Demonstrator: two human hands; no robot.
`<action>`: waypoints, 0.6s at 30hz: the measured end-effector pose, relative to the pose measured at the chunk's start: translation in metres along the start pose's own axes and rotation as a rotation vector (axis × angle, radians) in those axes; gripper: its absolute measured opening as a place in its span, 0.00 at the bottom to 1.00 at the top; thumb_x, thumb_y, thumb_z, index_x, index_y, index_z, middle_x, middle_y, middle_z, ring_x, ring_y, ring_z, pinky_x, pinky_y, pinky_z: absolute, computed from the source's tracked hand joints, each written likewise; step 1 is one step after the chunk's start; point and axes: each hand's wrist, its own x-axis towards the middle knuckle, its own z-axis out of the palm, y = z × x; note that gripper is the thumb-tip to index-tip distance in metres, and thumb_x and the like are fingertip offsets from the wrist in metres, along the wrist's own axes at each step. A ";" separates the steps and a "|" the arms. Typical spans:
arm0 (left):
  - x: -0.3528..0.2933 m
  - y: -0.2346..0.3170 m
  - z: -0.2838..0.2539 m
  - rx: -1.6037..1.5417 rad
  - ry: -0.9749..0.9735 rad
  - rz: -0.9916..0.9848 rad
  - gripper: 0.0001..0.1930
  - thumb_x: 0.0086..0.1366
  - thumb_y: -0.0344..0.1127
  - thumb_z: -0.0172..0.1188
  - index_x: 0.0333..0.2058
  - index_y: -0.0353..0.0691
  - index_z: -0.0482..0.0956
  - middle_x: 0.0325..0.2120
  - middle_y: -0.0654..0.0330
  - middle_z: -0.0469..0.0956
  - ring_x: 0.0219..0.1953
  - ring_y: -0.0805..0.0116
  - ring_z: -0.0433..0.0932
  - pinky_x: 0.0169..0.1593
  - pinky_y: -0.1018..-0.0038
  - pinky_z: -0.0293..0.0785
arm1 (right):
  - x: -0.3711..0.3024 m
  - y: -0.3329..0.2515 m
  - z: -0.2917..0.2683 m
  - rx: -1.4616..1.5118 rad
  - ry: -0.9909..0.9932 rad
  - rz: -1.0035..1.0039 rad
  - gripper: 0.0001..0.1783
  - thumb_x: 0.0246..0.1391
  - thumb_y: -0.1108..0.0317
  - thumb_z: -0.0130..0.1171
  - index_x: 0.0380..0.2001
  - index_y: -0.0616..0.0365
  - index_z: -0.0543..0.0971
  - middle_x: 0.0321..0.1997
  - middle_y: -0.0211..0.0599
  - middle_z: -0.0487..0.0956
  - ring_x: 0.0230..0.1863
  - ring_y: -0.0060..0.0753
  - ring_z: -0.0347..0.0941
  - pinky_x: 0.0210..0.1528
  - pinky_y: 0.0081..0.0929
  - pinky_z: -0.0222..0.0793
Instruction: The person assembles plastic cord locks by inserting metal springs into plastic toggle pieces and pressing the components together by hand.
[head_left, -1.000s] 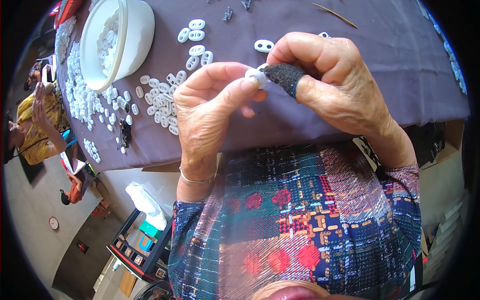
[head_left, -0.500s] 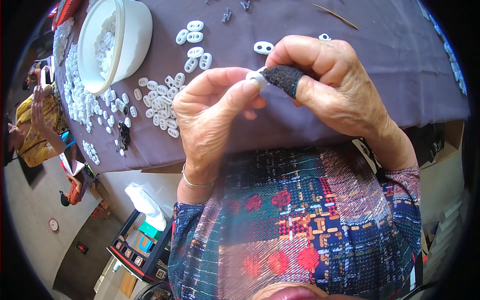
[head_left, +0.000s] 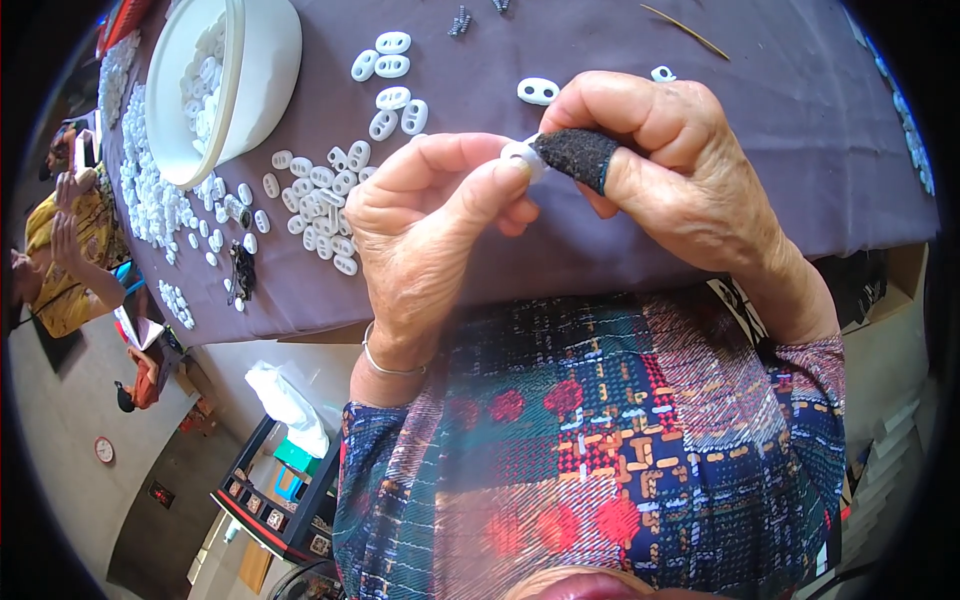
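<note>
Between the thumb and fingers of my left hand [head_left: 415, 230] is a small white plastic cord lock [head_left: 522, 158], partly covered by the fingertips. My right hand [head_left: 695, 185] pinches at its right end, with a black fabric finger cover [head_left: 578, 160] over the thumb. What the right fingertips grip there is partly hidden. Just beyond the hands lies a loose two-hole cord lock piece [head_left: 538, 91]. A smaller white piece [head_left: 662, 74] sits past my right knuckles. Beside my left hand is a pile of two-hole pieces [head_left: 322, 205], with several more farther off.
A white tub [head_left: 262, 85] of white pieces leans at the far left, among heaps of small white parts [head_left: 155, 195]. Small dark springs [head_left: 460, 21] and a thin brown stick [head_left: 685, 31] lie on the purple cloth [head_left: 830, 130]. Another person [head_left: 75, 250] sits at left.
Both hands stay together on the white cord lock and appear slightly farther right. The table items have shifted a little in the picture.
</note>
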 end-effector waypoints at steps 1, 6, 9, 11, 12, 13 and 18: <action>0.000 0.000 0.000 -0.001 0.000 -0.003 0.07 0.55 0.26 0.62 0.33 0.31 0.77 0.27 0.57 0.79 0.24 0.75 0.77 0.29 0.82 0.73 | 0.000 0.001 0.000 -0.001 0.006 -0.009 0.06 0.49 0.79 0.48 0.30 0.63 0.74 0.18 0.26 0.70 0.19 0.14 0.65 0.21 0.14 0.58; 0.001 0.000 0.001 0.008 0.011 0.001 0.07 0.55 0.25 0.62 0.33 0.30 0.77 0.27 0.57 0.79 0.24 0.75 0.77 0.30 0.82 0.74 | 0.000 0.001 0.001 0.005 0.011 0.000 0.05 0.50 0.78 0.49 0.30 0.63 0.74 0.18 0.26 0.70 0.19 0.13 0.65 0.21 0.13 0.58; 0.002 0.001 0.003 0.001 0.024 0.004 0.07 0.55 0.25 0.62 0.33 0.30 0.77 0.27 0.57 0.79 0.24 0.75 0.77 0.30 0.82 0.74 | 0.000 0.000 0.002 0.041 0.010 0.019 0.05 0.50 0.79 0.49 0.30 0.63 0.74 0.18 0.26 0.70 0.19 0.13 0.65 0.21 0.13 0.59; 0.003 0.002 0.004 0.009 0.021 0.004 0.07 0.55 0.25 0.62 0.33 0.30 0.77 0.27 0.57 0.79 0.24 0.75 0.77 0.30 0.82 0.74 | 0.001 0.000 0.001 0.017 0.029 -0.008 0.05 0.51 0.78 0.49 0.30 0.63 0.74 0.18 0.26 0.70 0.19 0.13 0.65 0.21 0.13 0.59; 0.004 0.003 0.005 0.018 0.015 0.006 0.07 0.55 0.25 0.62 0.33 0.30 0.77 0.27 0.57 0.79 0.24 0.75 0.77 0.30 0.82 0.74 | 0.001 0.000 0.000 0.017 0.031 -0.009 0.05 0.51 0.78 0.49 0.30 0.63 0.74 0.18 0.26 0.70 0.19 0.13 0.65 0.21 0.13 0.59; 0.004 0.003 0.005 0.020 0.014 0.009 0.07 0.55 0.25 0.62 0.33 0.30 0.77 0.27 0.57 0.79 0.24 0.75 0.77 0.30 0.82 0.74 | 0.001 0.001 -0.001 0.018 0.023 -0.012 0.05 0.51 0.79 0.49 0.31 0.63 0.75 0.18 0.26 0.70 0.19 0.13 0.65 0.21 0.13 0.59; 0.007 0.003 0.011 -0.008 0.027 0.017 0.07 0.55 0.26 0.62 0.33 0.31 0.76 0.27 0.57 0.78 0.25 0.73 0.78 0.29 0.82 0.74 | 0.003 0.001 -0.005 -0.031 0.029 -0.079 0.05 0.51 0.79 0.50 0.31 0.63 0.75 0.19 0.26 0.70 0.20 0.13 0.66 0.22 0.13 0.60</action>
